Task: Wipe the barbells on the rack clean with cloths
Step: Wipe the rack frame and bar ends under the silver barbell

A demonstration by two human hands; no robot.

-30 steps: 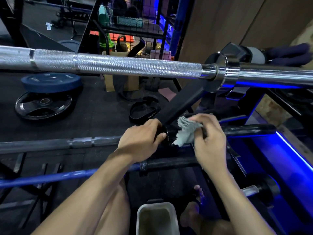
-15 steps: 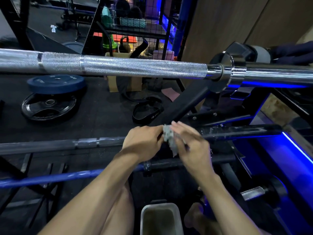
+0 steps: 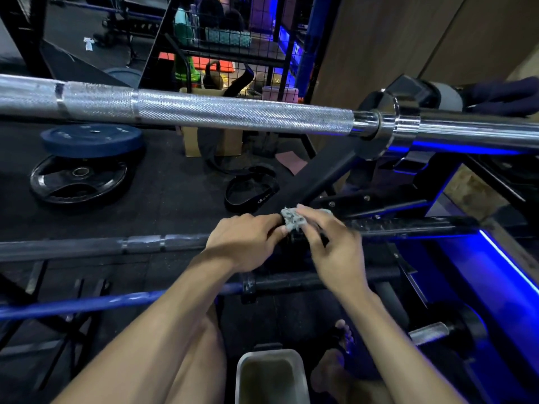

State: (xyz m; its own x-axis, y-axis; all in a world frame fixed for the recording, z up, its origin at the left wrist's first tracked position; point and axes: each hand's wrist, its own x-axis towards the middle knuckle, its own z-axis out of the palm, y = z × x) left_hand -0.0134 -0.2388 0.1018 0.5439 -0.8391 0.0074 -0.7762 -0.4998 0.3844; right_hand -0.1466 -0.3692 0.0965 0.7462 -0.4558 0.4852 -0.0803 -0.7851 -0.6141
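**Both hands on a grey cloth at the dark barbell's collar**

Grey cloth [image 3: 293, 220] bunched and pinched between both hands, right over the collar of the dark barbell [image 3: 408, 225]. Left hand [image 3: 245, 243] curled over the bar just left of the collar, thumb and fingertips closed on the cloth's left edge. Right hand [image 3: 332, 246] coming in from the right, index finger laid over the top of the cloth, thumb beneath, remaining fingers loosely bent; slightly blurred, so exact finger contact hard to read. Cloth touching the bar at the collar.

Dark barbell lying across the rack, grey shaft running left, black sleeve running right with pale smears along it. Just below and nearer, a blue barbell [image 3: 87, 304] with a black sleeve, passing under both forearms. Above and farther, a silver barbell [image 3: 233, 115] with knurled shaft and shiny collar, resting in a black hook [image 3: 376, 126] at the right. Black rack frame [image 3: 320, 176] slanting down behind the hands, blue strip light [image 3: 507, 260] glowing along the right side.

On the dark floor at left, a blue weight plate [image 3: 90, 139] lapping over a black weight plate [image 3: 78, 179]. Black belt [image 3: 250, 191] coiled on the floor beyond the hands. Grey tub [image 3: 271, 377] at bottom centre between bare knee and bare foot [image 3: 341, 371]. Wire shelf [image 3: 233, 39] with assorted items in the background.
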